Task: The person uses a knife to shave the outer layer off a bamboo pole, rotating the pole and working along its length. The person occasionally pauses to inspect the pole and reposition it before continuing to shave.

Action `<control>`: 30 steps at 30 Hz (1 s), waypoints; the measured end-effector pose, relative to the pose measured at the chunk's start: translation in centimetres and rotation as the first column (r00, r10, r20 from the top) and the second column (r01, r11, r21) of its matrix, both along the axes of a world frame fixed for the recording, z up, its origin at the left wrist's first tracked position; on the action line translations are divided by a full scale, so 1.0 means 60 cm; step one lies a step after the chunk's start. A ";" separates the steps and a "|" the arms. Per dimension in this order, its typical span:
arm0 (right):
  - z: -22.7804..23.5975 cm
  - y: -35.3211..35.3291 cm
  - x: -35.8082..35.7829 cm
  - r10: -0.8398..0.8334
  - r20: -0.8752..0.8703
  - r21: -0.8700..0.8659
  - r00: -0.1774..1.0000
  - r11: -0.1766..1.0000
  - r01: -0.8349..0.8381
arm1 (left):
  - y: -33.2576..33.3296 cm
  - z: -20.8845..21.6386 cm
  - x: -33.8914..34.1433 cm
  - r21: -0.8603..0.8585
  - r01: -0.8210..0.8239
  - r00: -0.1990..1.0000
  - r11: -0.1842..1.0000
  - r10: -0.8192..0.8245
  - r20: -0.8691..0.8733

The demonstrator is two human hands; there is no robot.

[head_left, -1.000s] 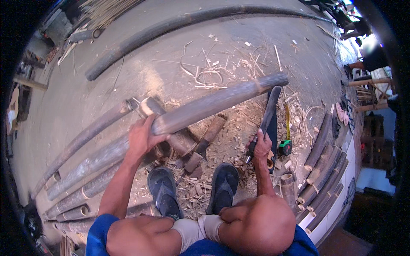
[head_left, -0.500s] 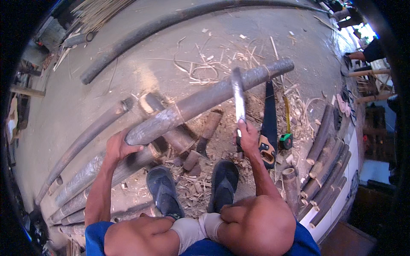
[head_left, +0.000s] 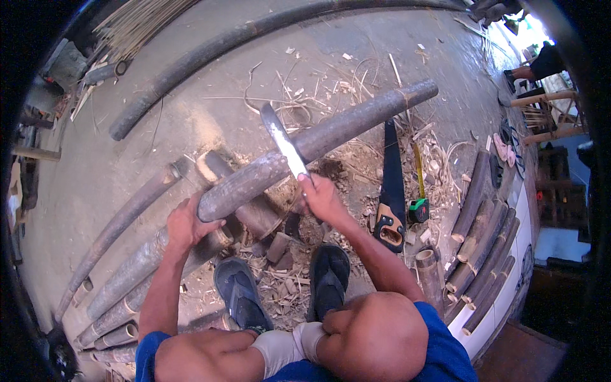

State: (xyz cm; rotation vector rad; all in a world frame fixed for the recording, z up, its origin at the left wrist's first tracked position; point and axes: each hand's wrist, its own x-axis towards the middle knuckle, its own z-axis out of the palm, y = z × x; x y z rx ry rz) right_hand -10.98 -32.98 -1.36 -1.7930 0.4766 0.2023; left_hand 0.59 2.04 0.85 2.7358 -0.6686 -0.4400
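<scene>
My left hand (head_left: 186, 223) is closed around the near end of a thick dark bamboo pole (head_left: 359, 121), which slants up to the far right. In my right hand (head_left: 323, 198) is a large knife, gripped by its handle, which my fingers mostly hide. Its broad shiny blade (head_left: 284, 144) lies across the middle of the pole, tip pointing up and left. Under the pole's near half lies a short thick bamboo section (head_left: 258, 213). Right of the knife, a handsaw (head_left: 392, 175) with a wood-coloured handle rests on the ground beside a green and black tape measure (head_left: 418, 210).
Shavings and chips (head_left: 286, 280) litter the ground around my sandalled feet. Cut bamboo lengths (head_left: 480, 254) lie at the right, more poles (head_left: 137, 270) at the left. A long curved bamboo pole (head_left: 191, 56) stretches across the back. Another person's leg (head_left: 525, 73) shows at far right.
The knife has moved left along the pole, closer to my left hand, and its blade now leans to the left. The pole has shifted slightly to the right relative to the ground.
</scene>
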 end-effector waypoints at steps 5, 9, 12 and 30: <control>-0.012 -0.011 0.005 -0.561 0.117 0.135 0.819 0.826 0.547 | -0.004 0.000 0.004 0.024 -0.009 0.999 1.000 0.010 -0.037; -0.038 0.016 -0.008 0.040 0.214 -0.184 0.976 0.983 0.000 | -0.005 0.005 0.005 0.058 -0.013 1.000 0.998 0.014 -0.017; -0.053 0.020 -0.016 -0.127 0.053 0.058 0.991 0.991 0.123 | -0.005 0.012 0.011 0.028 -0.027 0.995 0.999 0.030 -0.100; -0.031 0.010 -0.005 -0.198 0.089 0.023 0.976 0.980 0.197 | -0.013 0.002 0.008 -0.064 -0.007 0.996 0.998 0.001 -0.091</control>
